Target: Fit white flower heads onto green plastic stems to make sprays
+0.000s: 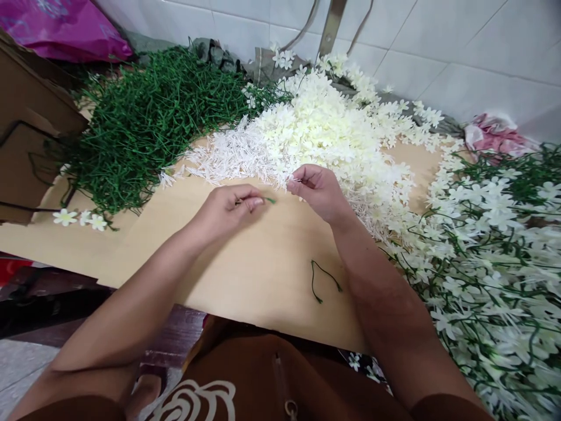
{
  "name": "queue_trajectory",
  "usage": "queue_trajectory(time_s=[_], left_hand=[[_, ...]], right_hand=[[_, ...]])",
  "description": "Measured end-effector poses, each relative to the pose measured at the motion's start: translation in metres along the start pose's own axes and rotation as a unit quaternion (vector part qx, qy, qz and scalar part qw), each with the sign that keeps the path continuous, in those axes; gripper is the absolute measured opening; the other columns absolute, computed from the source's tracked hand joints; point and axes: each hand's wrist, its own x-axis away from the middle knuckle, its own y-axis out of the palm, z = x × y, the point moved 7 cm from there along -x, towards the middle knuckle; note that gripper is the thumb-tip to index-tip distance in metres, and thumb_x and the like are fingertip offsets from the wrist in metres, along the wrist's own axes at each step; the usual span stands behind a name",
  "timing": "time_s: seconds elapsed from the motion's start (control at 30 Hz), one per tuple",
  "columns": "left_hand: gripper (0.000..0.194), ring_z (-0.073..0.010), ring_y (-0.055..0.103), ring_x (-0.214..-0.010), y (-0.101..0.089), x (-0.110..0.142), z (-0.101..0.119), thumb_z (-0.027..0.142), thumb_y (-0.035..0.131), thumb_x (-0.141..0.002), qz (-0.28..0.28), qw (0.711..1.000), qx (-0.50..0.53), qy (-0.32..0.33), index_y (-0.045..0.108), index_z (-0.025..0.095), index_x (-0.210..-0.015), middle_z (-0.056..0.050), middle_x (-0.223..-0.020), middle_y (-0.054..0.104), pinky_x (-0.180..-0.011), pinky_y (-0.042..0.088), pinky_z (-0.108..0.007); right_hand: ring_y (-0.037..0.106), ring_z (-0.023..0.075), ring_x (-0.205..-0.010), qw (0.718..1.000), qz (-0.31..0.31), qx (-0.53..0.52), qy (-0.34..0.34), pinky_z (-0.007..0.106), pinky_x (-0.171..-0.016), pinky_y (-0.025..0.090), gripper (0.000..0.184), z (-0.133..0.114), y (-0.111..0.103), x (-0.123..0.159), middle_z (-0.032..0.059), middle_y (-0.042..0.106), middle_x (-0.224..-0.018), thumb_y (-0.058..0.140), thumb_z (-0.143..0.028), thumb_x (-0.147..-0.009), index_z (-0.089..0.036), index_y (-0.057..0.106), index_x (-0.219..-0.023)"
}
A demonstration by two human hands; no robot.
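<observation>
My left hand (236, 207) is closed on a thin green artificial stem (270, 200), whose tip sticks out past the thumb. My right hand (313, 190) pinches a small white piece (294, 179) at the front edge of the flower pile; it looks like a flower stamen, though the fingers hide most of it. Beyond it spread loose white stamen bundles (239, 153) and a heap of cream fabric flowers (328, 120). One bent green stem (323, 272) lies on the board below my right hand.
A big pile of green stems (162, 111) lies at the back left, beside a cardboard box (35, 128). Stemmed white flowers (486, 280) cover the right side. The tan board (210, 269) ends near my lap. Behind is a tiled wall (438, 44); a pink bag (65, 32) sits far left.
</observation>
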Motion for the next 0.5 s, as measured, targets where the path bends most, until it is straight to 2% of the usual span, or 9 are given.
queue_trajectory(time_s=[0.17,0.3,0.5], left_hand=[[0.026,-0.0095,0.039,-0.055,0.001,-0.022,-0.002,0.032,0.049,-0.083,0.009,0.995,0.085,-0.049,0.066,0.012,-0.08,0.003,-0.057,0.043,-0.056,0.031,-0.023],[0.027,-0.0079,0.033,-0.052,0.012,-0.031,0.001,0.033,0.049,-0.083,-0.01,0.991,0.117,-0.061,0.063,0.012,-0.074,0.005,-0.055,0.041,-0.056,0.029,-0.023],[0.035,-0.0069,0.025,-0.046,0.019,-0.034,-0.01,0.048,0.057,-0.08,-0.021,0.975,0.196,-0.1,0.062,0.014,-0.073,0.008,-0.045,0.029,-0.05,0.022,-0.023]], right_hand=[[0.046,0.0075,-0.058,1.0,0.006,-0.025,0.0,0.023,-0.054,0.039,0.047,0.001,0.001,0.0,-0.0038,0.054,-0.062,0.076,-0.06,-0.064,-0.019,0.053,-0.067],[0.049,0.0077,-0.059,0.999,0.004,-0.045,0.005,0.024,-0.057,0.041,0.047,0.003,0.001,-0.001,-0.0036,0.055,-0.062,0.075,-0.061,-0.065,-0.019,0.053,-0.067],[0.051,0.0074,-0.059,0.997,0.003,-0.076,0.018,0.023,-0.058,0.041,0.045,0.012,0.001,-0.003,-0.0039,0.057,-0.062,0.077,-0.058,-0.065,-0.019,0.054,-0.065]])
